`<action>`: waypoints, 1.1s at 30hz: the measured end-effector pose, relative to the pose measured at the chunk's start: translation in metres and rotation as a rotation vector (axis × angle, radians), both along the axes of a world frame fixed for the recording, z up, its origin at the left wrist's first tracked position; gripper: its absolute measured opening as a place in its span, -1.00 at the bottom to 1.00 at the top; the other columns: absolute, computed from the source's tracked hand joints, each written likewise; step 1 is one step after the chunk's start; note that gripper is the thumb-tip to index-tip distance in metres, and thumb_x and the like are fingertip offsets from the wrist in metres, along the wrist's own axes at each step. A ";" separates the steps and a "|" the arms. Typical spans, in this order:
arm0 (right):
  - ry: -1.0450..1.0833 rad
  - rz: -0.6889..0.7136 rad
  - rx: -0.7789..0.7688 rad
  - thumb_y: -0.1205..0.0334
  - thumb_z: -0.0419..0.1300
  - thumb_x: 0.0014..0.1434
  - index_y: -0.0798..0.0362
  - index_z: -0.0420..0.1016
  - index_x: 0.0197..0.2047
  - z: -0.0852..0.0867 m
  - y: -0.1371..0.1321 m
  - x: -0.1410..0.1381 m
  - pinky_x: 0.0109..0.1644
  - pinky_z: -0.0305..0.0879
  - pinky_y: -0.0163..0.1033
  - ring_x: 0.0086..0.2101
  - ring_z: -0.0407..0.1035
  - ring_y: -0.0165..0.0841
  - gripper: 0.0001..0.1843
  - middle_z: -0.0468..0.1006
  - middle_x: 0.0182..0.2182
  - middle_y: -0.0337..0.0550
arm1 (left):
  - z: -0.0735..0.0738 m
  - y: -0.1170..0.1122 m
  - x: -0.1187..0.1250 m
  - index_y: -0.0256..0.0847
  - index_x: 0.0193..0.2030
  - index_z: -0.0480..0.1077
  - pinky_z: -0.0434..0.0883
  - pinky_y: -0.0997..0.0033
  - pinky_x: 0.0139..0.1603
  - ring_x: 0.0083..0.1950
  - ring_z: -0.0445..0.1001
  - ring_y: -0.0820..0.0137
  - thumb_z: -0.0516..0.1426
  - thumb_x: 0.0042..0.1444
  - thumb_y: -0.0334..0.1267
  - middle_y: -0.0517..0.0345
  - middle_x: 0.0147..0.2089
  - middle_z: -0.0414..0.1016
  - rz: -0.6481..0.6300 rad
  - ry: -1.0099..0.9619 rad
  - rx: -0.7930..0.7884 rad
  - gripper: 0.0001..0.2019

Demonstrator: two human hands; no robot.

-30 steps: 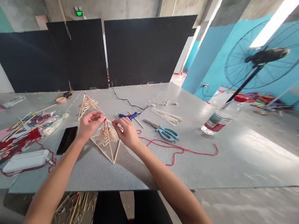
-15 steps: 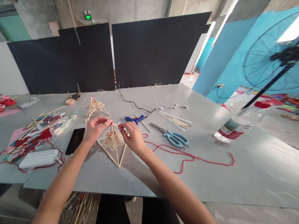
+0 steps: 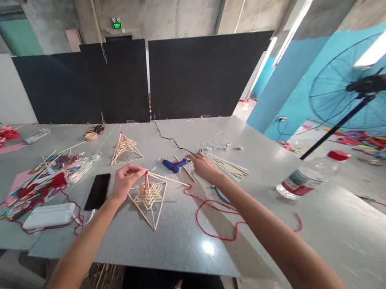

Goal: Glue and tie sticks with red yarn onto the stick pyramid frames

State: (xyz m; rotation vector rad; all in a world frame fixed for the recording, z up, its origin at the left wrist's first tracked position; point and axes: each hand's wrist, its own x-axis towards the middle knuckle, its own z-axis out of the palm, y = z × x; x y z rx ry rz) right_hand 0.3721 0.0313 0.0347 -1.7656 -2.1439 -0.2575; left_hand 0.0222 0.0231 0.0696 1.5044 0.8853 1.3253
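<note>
My left hand pinches the red-tied tip of a stick pyramid, a frame of thin wooden sticks with stacked layers inside. A loose-ended stick juts right from that tip, and red yarn trails from there across the table. My right hand reaches forward over the table, fingers stretched out, just right of a blue glue gun and near its black cord. Beneath my right forearm, scissors are mostly hidden; part of a blue-grey handle shows.
A second stick pyramid stands farther back. To the left lie a black phone, a white power bank and packets of craft materials. White glue sticks and a water bottle are on the right.
My right hand has left the pyramid's tip and moved right and forward, over the scissors. My left hand stays at the tip. The yarn has shifted into a wider loop.
</note>
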 end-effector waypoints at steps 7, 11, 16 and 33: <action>-0.326 0.303 -0.083 0.43 0.11 0.33 0.10 0.45 0.26 -0.022 0.047 -0.010 0.15 0.18 -0.13 0.14 0.31 -0.11 -0.54 0.52 0.12 0.11 | 0.003 -0.004 -0.002 -0.19 -0.38 0.57 0.54 0.33 -0.10 -0.23 0.63 0.30 0.44 -0.03 -0.11 0.11 -0.32 0.66 0.002 -0.018 -0.045 -0.76; -0.340 0.258 -0.078 0.43 0.13 0.30 0.18 0.50 0.15 -0.032 0.053 -0.023 0.09 0.16 -0.09 0.04 0.34 -0.08 -0.63 0.57 -0.04 0.14 | -0.002 -0.003 -0.003 -0.17 -0.38 0.56 0.53 0.34 -0.10 -0.24 0.61 0.34 0.44 -0.03 -0.13 0.14 -0.32 0.64 -0.001 -0.031 -0.029 -0.78; -0.276 0.225 -0.047 0.42 0.15 0.26 0.15 0.50 0.10 -0.037 0.052 -0.030 0.07 0.15 -0.06 0.01 0.30 -0.04 -0.65 0.56 -0.07 0.13 | -0.005 -0.002 -0.002 -0.17 -0.37 0.55 0.54 0.28 -0.04 -0.20 0.61 0.31 0.43 0.00 -0.14 0.11 -0.29 0.63 -0.022 -0.032 -0.014 -0.80; 0.843 0.230 0.257 0.11 0.37 0.11 -0.03 0.36 -0.38 0.053 0.012 -0.046 -0.47 0.15 -0.24 -0.54 0.21 -0.39 -0.74 0.34 -0.55 -0.30 | -0.005 -0.003 -0.003 -0.08 -0.36 0.58 0.50 0.33 -0.18 -0.25 0.56 0.39 0.39 0.08 -0.24 0.18 -0.33 0.60 -0.020 0.055 0.081 -0.91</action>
